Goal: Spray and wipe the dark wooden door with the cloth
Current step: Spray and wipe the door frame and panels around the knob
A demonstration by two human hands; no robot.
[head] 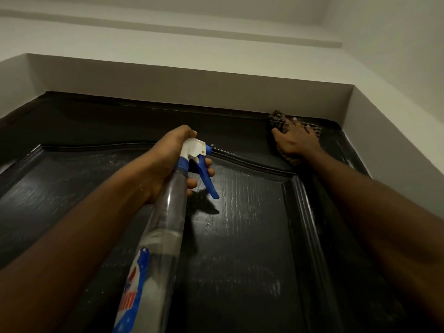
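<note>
I look up at the dark wooden door [240, 236], its raised panel streaked with pale marks. My left hand [168, 162] grips the neck of a clear spray bottle [165, 227] with a white and blue trigger head, nozzle close to the door's upper panel edge. My right hand [294, 138] lies flat on a dark checked cloth [278, 121], pressing it against the door's top right corner by the frame. Most of the cloth is hidden under the hand.
The white wall recess [192, 85] overhangs the door's top edge. A white side wall [396, 140] stands close on the right. Both forearms stretch upward across the door's face.
</note>
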